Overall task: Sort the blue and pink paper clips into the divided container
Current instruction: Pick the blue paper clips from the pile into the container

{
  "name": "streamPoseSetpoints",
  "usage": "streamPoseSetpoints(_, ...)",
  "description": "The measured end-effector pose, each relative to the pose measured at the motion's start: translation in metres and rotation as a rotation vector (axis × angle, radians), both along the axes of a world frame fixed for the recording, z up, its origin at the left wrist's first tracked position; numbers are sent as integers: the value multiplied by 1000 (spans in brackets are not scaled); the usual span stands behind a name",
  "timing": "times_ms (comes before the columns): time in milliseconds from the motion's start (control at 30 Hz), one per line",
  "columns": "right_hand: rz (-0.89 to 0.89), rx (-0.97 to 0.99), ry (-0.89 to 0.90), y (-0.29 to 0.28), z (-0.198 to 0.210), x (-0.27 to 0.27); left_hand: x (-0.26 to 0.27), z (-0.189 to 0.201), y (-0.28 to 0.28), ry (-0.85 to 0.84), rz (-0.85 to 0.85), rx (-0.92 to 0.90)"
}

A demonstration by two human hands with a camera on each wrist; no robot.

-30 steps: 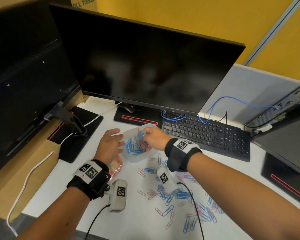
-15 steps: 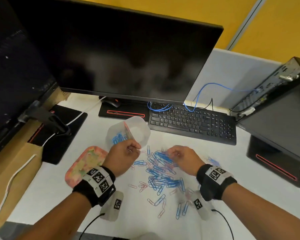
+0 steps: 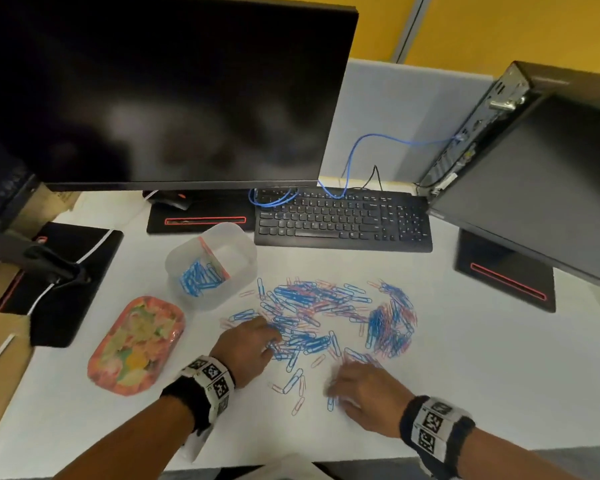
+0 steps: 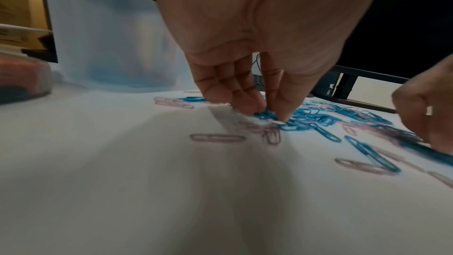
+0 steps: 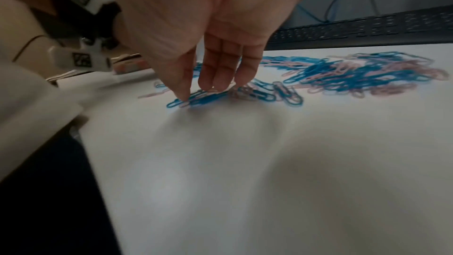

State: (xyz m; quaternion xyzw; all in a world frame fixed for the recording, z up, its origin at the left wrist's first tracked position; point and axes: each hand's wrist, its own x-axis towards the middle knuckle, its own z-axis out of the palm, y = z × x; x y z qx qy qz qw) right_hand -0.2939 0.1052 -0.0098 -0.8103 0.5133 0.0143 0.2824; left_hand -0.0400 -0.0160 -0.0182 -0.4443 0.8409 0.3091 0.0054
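A translucent divided container stands left of the pile, with blue paper clips in its left compartment; the right one looks empty. A mixed pile of blue and pink paper clips spreads over the white table. My left hand is at the pile's near-left edge. In the left wrist view the left hand pinches blue clips between thumb and fingertips, beside the container. My right hand is at the near edge. In the right wrist view the right hand touches a blue clip with straight fingers.
A floral pink tray lies left of my left hand. A black keyboard and a large monitor stand behind the pile. A second monitor leans in at the right. A black stand base is at the left.
My right hand has left the container and come back to the near edge of the pile. My left hand let go of the container and moved down onto the clips. The view tilted down.
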Motion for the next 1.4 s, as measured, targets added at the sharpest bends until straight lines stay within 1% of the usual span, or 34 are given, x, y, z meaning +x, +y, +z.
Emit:
streamPoseSetpoints(67, 86, -34, 10, -2, -5, 8, -1, -2, -4, -26, 13, -15)
streamPoseSetpoints(167, 116, -101, 29, -9, -11, 11, 0, -3, -9, -40, 50, -13)
streamPoseSetpoints(300, 95, -141, 21, -23, -11, 14, 3, -2, -11, -3, 159, -24)
streamPoseSetpoints(467, 46, -103, -22, -36, -8, 16, 4, -1, -18, 28, 348, -1)
streamPoseSetpoints(533, 14, -73, -53, -40, -4, 17, 1, -1, -20, 17, 360, 25)
streamPoseSetpoints(600, -31, -35, -80, -45, 2, 18, -2, -2, -20, -9, 363, 46)
streamPoseSetpoints(667, -121, 13, -127, -49, 6, 17, -5, -2, -21, -18, 390, 57)
streamPoseSetpoints(733, -268, 91, -187, -51, 4, 16, -7, -3, -22, -14, 414, 72)
streamPoseSetpoints(800, -439, 204, -310, -53, 2, 14, -7, -2, -22, 6, 433, 102)
streamPoseSetpoints(933, -704, 341, -557, -64, 7, 13, -5, 4, -23, 114, 468, 190)
streamPoseSetpoints(1067, -902, 493, -808, -76, 17, 12, -4, 12, -27, 281, 565, 266)
streamPoseSetpoints(1167, -1002, 582, -921, -83, 22, 12, -5, 23, -25, 411, 580, 298)
streamPoseSetpoints(1233, -1030, 607, -939, -86, 23, 12, -4, 26, -25, 502, 625, 347)
streamPoseSetpoints(1300, -1025, 599, -920, -88, 23, 12, -1, 26, -26, 597, 674, 410)
streamPoseSetpoints(1333, -996, 568, -863, -87, 21, 12, -1, 27, -26, 643, 702, 446)
streamPoseSetpoints(1367, -939, 509, -764, -87, 20, 12, -2, 29, -26, 683, 727, 476)
streamPoseSetpoints(1400, -858, 429, -626, -86, 18, 11, -3, 31, -26, 713, 751, 494)
